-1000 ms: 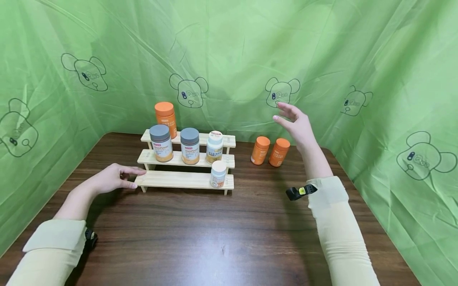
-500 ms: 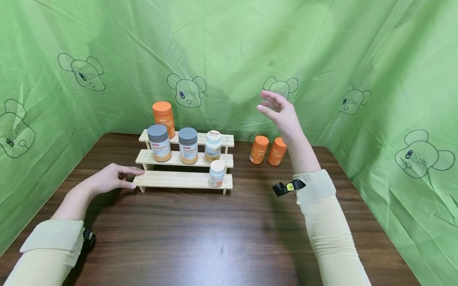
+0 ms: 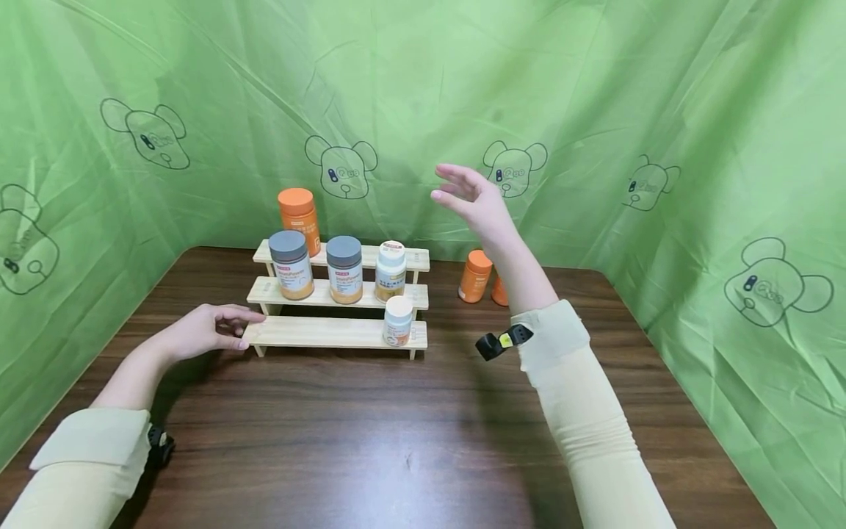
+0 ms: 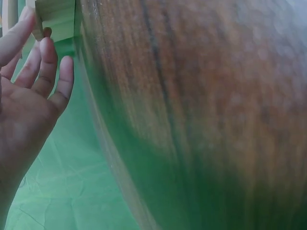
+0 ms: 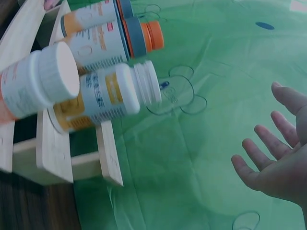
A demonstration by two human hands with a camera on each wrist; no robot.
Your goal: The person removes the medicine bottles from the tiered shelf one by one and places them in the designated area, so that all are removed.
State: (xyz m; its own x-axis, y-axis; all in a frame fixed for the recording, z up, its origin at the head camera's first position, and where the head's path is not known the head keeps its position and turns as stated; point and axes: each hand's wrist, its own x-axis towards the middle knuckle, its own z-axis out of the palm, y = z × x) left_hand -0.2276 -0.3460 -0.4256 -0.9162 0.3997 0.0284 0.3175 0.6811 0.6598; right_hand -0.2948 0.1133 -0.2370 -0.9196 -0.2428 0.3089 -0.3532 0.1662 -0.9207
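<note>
My left hand (image 3: 198, 333) pinches the left end of a three-step wooden display stand (image 3: 317, 332) on its lowest step; in the left wrist view, thumb and fingers meet the wood's corner. Raised behind and right of the stand, my right hand (image 3: 472, 202) holds nothing, its fingers loosely spread. An orange bottle (image 3: 300, 220) is on the top step at left. The middle step carries two grey-lidded jars (image 3: 292, 268) and a white bottle with a gold label (image 5: 110, 96). At the right end of the lowest step stands a small white bottle (image 3: 398, 323).
Right of the stand, two orange bottles stand on the dark wooden table (image 3: 317, 433): one orange bottle (image 3: 475, 278) in plain sight, the other orange bottle (image 3: 499, 294) partly hidden by my right forearm. A green curtain (image 3: 423, 88) with bear outlines encloses the back and sides.
My right hand has moved left from above the two orange bottles towards the stand, rising a little. The right forearm now covers part of one orange bottle. My left hand stays at the stand.
</note>
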